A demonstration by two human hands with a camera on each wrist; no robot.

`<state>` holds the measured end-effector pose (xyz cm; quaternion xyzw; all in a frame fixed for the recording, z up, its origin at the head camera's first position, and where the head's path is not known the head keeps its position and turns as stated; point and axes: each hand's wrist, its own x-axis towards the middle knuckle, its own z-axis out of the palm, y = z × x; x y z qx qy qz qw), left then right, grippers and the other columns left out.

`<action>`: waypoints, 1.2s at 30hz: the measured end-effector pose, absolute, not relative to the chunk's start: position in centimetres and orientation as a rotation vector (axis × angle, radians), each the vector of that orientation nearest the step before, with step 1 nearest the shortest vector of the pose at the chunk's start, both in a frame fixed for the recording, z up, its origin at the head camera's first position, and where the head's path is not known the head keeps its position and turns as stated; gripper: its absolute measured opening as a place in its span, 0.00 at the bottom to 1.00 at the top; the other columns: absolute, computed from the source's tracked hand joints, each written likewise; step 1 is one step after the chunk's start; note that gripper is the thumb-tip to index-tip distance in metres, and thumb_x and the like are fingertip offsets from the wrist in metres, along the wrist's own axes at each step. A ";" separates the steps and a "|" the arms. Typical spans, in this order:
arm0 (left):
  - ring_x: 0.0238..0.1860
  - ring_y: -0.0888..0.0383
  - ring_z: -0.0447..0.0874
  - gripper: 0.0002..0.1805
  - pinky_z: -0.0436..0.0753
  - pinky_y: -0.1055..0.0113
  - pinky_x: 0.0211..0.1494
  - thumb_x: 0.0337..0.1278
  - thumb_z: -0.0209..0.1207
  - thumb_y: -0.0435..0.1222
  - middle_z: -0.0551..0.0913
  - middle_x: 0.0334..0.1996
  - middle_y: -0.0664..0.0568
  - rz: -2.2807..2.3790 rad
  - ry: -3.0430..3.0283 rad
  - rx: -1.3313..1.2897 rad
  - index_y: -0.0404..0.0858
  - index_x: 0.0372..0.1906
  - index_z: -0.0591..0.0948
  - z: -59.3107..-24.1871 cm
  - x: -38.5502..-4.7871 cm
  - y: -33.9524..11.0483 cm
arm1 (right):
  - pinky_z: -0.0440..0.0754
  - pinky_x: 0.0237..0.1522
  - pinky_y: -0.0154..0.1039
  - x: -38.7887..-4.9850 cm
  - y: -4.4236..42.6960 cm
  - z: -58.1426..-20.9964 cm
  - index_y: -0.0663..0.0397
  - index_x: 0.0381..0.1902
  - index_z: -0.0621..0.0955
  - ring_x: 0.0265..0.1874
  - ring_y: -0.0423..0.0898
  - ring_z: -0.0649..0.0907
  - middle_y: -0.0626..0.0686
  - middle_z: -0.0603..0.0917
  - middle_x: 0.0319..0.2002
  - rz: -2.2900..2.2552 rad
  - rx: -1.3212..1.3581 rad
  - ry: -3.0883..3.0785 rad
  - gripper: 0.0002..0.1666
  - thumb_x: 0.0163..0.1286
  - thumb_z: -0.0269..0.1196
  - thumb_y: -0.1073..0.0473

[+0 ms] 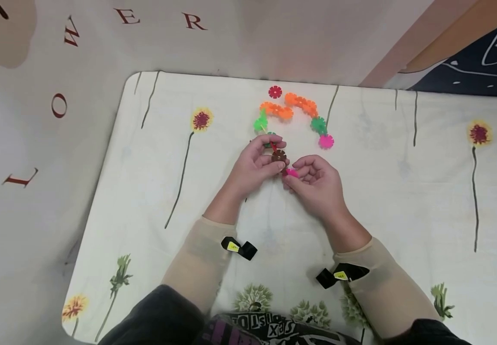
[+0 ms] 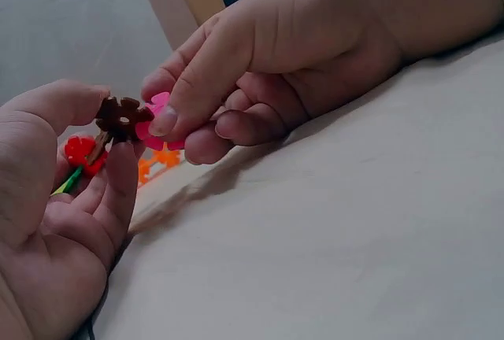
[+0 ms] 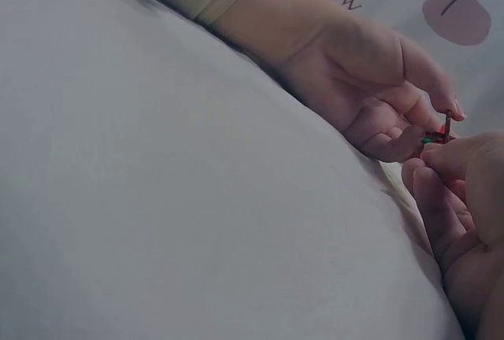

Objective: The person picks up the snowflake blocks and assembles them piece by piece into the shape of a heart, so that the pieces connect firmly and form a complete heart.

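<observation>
My left hand (image 1: 253, 163) pinches a brown notched snowflake disc (image 1: 278, 155) between thumb and fingers. A pink snowflake disc (image 1: 292, 173) is pinched in my right hand (image 1: 322, 187), with its edge against the brown one. In the left wrist view, the two discs meet at their rims; how deep the slots go in is covered by fingertips. Behind the brown disc, a red disc (image 2: 80, 151) and a green one (image 2: 69, 182) show within the left hand. Light green discs (image 1: 260, 123) and a row of orange discs (image 1: 276, 110) extend beyond that hand.
On the flowered tablecloth (image 1: 166, 158), a second orange row (image 1: 301, 104) runs into green discs (image 1: 319, 125) and a pink disc (image 1: 326, 141). A red disc (image 1: 275, 92) lies apart near the far table edge. Beyond that edge stands a lettered pale surface (image 1: 240, 48).
</observation>
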<state>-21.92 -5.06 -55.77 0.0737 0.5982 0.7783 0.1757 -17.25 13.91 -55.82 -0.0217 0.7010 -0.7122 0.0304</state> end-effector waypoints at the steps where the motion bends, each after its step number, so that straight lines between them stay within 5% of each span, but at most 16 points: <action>1: 0.52 0.51 0.87 0.30 0.87 0.59 0.57 0.67 0.59 0.15 0.76 0.64 0.34 2.194 1.694 0.220 0.26 0.72 0.68 -55.7 -21.9 -5.1 | 0.91 0.37 0.41 -17.2 13.9 -55.8 0.68 0.46 0.78 0.29 0.51 0.91 0.60 0.86 0.31 -2.196 -0.063 2.151 0.17 0.64 0.73 0.77; 8: 0.51 0.48 0.88 0.29 0.88 0.59 0.55 0.72 0.57 0.18 0.73 0.66 0.34 2.196 1.723 0.277 0.26 0.74 0.65 -55.9 -21.9 -5.1 | 0.91 0.36 0.41 -17.3 13.8 -55.9 0.68 0.46 0.78 0.28 0.49 0.91 0.60 0.87 0.31 -2.250 -0.058 2.128 0.17 0.64 0.73 0.77; 14: 0.36 0.54 0.88 0.27 0.87 0.65 0.35 0.74 0.59 0.23 0.77 0.65 0.39 2.158 1.810 0.206 0.31 0.73 0.68 -56.1 -21.8 -4.8 | 0.82 0.33 0.31 -17.5 14.0 -56.5 0.69 0.41 0.82 0.27 0.46 0.82 0.55 0.85 0.32 -2.224 -0.241 2.511 0.10 0.63 0.72 0.74; 17: 0.29 0.54 0.85 0.27 0.83 0.67 0.28 0.72 0.60 0.24 0.78 0.62 0.42 2.124 1.855 0.178 0.33 0.72 0.69 -56.1 -21.7 -4.6 | 0.75 0.45 0.38 -17.8 14.4 -56.7 0.67 0.39 0.83 0.40 0.50 0.80 0.58 0.85 0.39 -2.076 -0.219 2.837 0.06 0.64 0.67 0.70; 22: 0.22 0.54 0.78 0.26 0.77 0.68 0.23 0.71 0.58 0.26 0.80 0.57 0.44 2.064 1.924 0.195 0.35 0.70 0.71 -56.1 -21.5 -4.6 | 0.61 0.71 0.58 -18.0 14.8 -56.4 0.57 0.50 0.84 0.76 0.53 0.59 0.60 0.70 0.73 -1.573 0.063 3.042 0.17 0.65 0.66 0.57; 26: 0.18 0.56 0.70 0.25 0.72 0.70 0.22 0.70 0.57 0.25 0.80 0.56 0.45 2.032 1.944 0.248 0.35 0.69 0.72 -56.0 -21.4 -4.6 | 0.47 0.77 0.69 -18.0 14.9 -56.2 0.53 0.58 0.84 0.83 0.58 0.43 0.61 0.52 0.85 -1.375 0.136 3.017 0.23 0.67 0.65 0.52; 30: 0.19 0.57 0.69 0.25 0.70 0.70 0.23 0.69 0.58 0.24 0.80 0.55 0.43 2.015 1.950 0.288 0.35 0.68 0.72 -56.0 -21.4 -4.6 | 0.45 0.77 0.72 -18.0 15.0 -56.1 0.53 0.59 0.85 0.84 0.60 0.41 0.62 0.48 0.85 -1.293 0.161 3.019 0.24 0.67 0.65 0.50; 36: 0.19 0.58 0.68 0.24 0.70 0.70 0.23 0.68 0.57 0.23 0.79 0.54 0.42 2.016 1.949 0.303 0.33 0.67 0.72 -55.8 -21.5 -4.5 | 0.56 0.74 0.61 -18.1 14.9 -56.1 0.54 0.51 0.87 0.73 0.58 0.62 0.62 0.71 0.65 -1.318 0.143 3.056 0.19 0.65 0.66 0.52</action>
